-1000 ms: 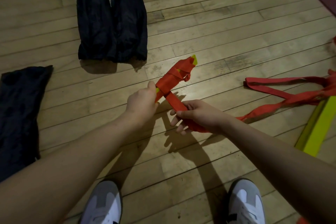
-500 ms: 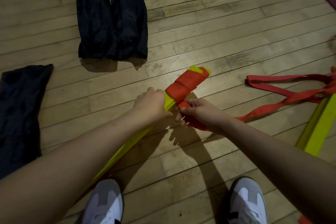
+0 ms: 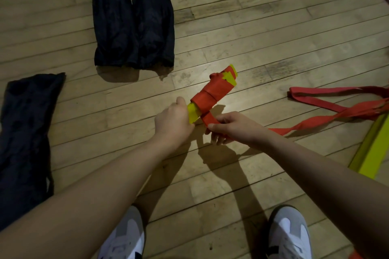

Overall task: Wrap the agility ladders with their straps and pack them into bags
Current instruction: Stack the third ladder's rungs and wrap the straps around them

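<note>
A bundle of yellow ladder rungs (image 3: 230,76) is partly bound in turns of red strap (image 3: 207,95). My left hand (image 3: 171,121) grips the bundle's near yellow end, holding it above the floor. My right hand (image 3: 230,127) pinches the red strap just below the bundle; the strap's loose length (image 3: 328,109) trails right across the floor. Two dark bags lie flat on the floor: one (image 3: 134,17) at the top, another (image 3: 25,132) at the left edge.
A second stack of yellow rungs (image 3: 370,149) lies at the right edge, tied to the trailing red strap. My two grey-and-white shoes (image 3: 124,235) (image 3: 288,233) stand on the wooden floor (image 3: 273,17) at the bottom.
The bundle has turned in my left hand, its far end swinging up and right, and another turn of red strap lies around it. My right hand stays below on the strap.
</note>
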{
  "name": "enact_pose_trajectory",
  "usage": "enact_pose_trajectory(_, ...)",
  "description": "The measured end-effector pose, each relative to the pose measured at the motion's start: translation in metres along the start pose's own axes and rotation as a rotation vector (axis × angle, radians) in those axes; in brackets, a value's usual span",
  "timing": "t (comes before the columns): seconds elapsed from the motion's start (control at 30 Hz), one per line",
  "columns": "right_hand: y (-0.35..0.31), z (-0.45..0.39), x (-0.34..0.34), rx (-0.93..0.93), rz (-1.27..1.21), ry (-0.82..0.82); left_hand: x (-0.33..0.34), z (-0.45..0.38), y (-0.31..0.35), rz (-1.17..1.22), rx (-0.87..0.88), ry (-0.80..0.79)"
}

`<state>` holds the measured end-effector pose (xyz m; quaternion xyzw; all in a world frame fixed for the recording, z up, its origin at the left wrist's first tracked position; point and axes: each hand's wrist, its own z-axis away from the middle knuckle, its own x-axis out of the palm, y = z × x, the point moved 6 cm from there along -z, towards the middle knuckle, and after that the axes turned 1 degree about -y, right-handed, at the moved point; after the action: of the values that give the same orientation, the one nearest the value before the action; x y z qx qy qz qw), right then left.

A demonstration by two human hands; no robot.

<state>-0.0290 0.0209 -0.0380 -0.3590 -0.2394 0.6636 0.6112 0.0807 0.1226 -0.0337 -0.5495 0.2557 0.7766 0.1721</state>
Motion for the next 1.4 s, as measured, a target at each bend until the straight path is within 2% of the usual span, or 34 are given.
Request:
enact_pose_trajectory(0.07, 0.005, 0.002, 0.0, 0.023, 0.032, -0.008, 0.001, -0.002, 0.002, -0.048, 0.04, 0.005)
enact_pose_trajectory(0.2, 0.008, 0.006, 0.013, 0.049, -0.165, -0.068, 0.001, -0.001, -0.001, -0.032, 0.065, 0.026)
enact_pose_trajectory(0.3, 0.004, 0.001, 0.023, -0.001, -0.199, -0.043, 0.002, 0.0, 0.0, -0.037, 0.068, -0.005)
enact_pose_trajectory(0.4, 0.003, -0.005, 0.022, -0.012, -0.244, 0.033, 0.009, 0.002, 0.004, -0.059, 0.065, -0.146)
enact_pose_trajectory(0.53, 0.01, -0.003, 0.017, 0.003, -0.241, 0.086, 0.021, 0.01, 0.012, -0.134, 0.132, -0.479)
enact_pose_trajectory(0.6, 0.017, -0.002, 0.018, 0.026, -0.237, 0.121, 0.019, 0.01, 0.012, -0.187, 0.202, -0.541)
enact_pose_trajectory(0.67, 0.024, -0.003, 0.019, 0.055, -0.255, 0.158, 0.015, 0.008, 0.008, -0.186, 0.25, -0.527)
enact_pose_trajectory(0.73, 0.026, -0.003, 0.019, 0.063, -0.292, 0.163, 0.011, 0.006, 0.004, -0.155, 0.268, -0.443)
enact_pose_trajectory(0.83, 0.024, -0.003, 0.017, 0.079, -0.362, 0.071, 0.011, 0.007, 0.0, -0.147, 0.283, -0.257)
enact_pose_trajectory(0.9, 0.022, -0.002, 0.015, 0.135, -0.315, 0.0, 0.012, 0.007, -0.005, -0.084, 0.237, -0.166)
enact_pose_trajectory(1.1, 0.024, 0.003, 0.015, 0.249, -0.222, -0.085, 0.017, -0.001, -0.017, 0.225, 0.066, -0.184)
enact_pose_trajectory(1.2, 0.028, 0.004, 0.017, 0.247, -0.22, -0.066, 0.012, -0.005, -0.021, 0.194, -0.015, -0.144)
enact_pose_trajectory(1.33, 0.023, 0.003, 0.02, 0.204, -0.231, -0.076, 0.013, 0.0, -0.018, 0.128, -0.033, -0.075)
enact_pose_trajectory(1.4, 0.019, 0.001, 0.021, 0.183, -0.252, -0.069, 0.016, 0.002, -0.012, 0.111, -0.03, -0.093)
